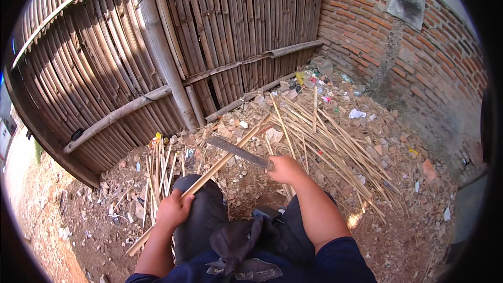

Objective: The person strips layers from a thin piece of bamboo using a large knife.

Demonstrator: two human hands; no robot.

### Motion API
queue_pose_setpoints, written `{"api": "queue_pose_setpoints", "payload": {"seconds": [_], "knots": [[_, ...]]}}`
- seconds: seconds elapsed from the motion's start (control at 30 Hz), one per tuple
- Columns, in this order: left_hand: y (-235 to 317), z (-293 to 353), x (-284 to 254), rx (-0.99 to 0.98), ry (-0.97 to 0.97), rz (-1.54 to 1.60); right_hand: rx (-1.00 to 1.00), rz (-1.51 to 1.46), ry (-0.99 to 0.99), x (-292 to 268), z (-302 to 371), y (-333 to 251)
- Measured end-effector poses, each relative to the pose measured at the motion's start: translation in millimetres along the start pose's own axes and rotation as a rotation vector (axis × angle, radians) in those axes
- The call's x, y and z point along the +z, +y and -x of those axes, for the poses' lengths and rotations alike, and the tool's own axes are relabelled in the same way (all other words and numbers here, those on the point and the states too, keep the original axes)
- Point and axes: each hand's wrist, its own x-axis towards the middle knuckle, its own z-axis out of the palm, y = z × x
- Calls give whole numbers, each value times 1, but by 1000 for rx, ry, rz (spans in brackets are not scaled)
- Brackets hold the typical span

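Observation:
My left hand point(174, 209) is closed around a long split bamboo strip point(214, 169), which slants from beside my left forearm up over my left knee and away to the right. In my right hand point(287, 170) is the handle of a machete point(246, 154). Its broad, dark grey blade points left and crosses the strip beyond my left hand. Whether the edge touches the bamboo or only hangs over it, I cannot tell. My fingers hide most of the handle.
Many cut bamboo strips point(335, 139) lie piled ahead to the right, and more strips point(156, 173) lie by my left knee. Rubble and litter point(314, 81) cover the ground. A bamboo fence point(236, 21) stands ahead, meeting a brick wall point(356, 26) at the right.

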Motion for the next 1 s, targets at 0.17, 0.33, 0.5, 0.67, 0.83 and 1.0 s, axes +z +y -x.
{"api": "queue_pose_setpoints", "payload": {"seconds": [0.17, 0.33, 0.5, 0.67, 0.83, 1.0], "knots": [[-4, 0, 8, 18, 51, 18, -51, -35, 29, 15, 1, -4], [-7, 1, 8, 55, 58, 14, -267, 77, -69, 16, 2, -16], [-10, -1, 12, 62, 78, 27, -135, -57, -13, 6, -5, 12], [-8, -1, 9, 56, 58, 19, 120, -84, -7, -13, -3, 16], [-7, -1, 10, 37, 57, 29, 8, -5, 15, 8, 4, -3], [-12, -2, 10, 55, 62, 43, -210, 39, -120, 14, 7, -26]]}}
